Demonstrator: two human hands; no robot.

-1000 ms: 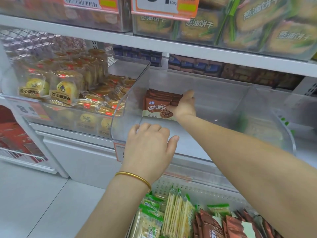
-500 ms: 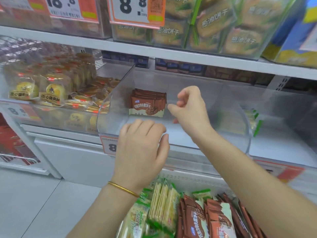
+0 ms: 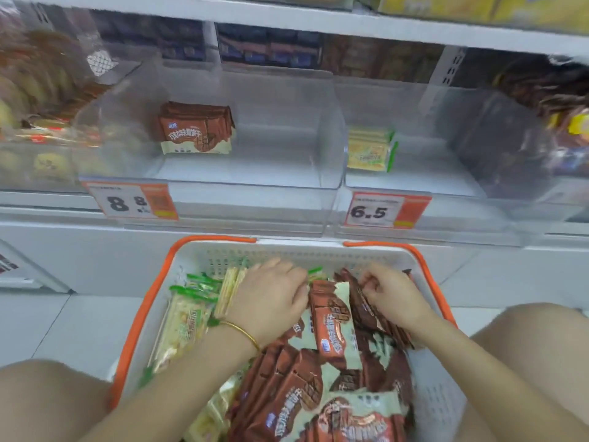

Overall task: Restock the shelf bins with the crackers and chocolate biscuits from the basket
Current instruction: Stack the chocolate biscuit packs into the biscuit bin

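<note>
A white basket with an orange rim (image 3: 144, 309) sits in front of me, below the shelf. Green-and-yellow cracker packs (image 3: 188, 317) fill its left side and brown chocolate biscuit packs (image 3: 333, 330) its middle and right. My left hand (image 3: 271, 303), wearing a gold bangle, curls its fingers over the left edge of an upright chocolate biscuit pack. My right hand (image 3: 390, 293) grips the tops of brown packs at the basket's far right. On the shelf, a clear left bin (image 3: 271, 173) holds a small stack of chocolate biscuits (image 3: 196, 129). The clear right bin (image 3: 446, 183) holds a few crackers (image 3: 369, 151).
Price tags 8.8 (image 3: 130, 202) and 6.5 (image 3: 382, 212) hang on the bin fronts. A bin of yellow pastries (image 3: 35, 122) stands to the left and dark boxes (image 3: 267, 46) line the shelf's back. My knees (image 3: 47, 400) flank the basket.
Both hands have left the left bin and dropped into the basket. My view has tipped down, so the basket fills the foreground. The chocolate biscuit stack stays in the bin.
</note>
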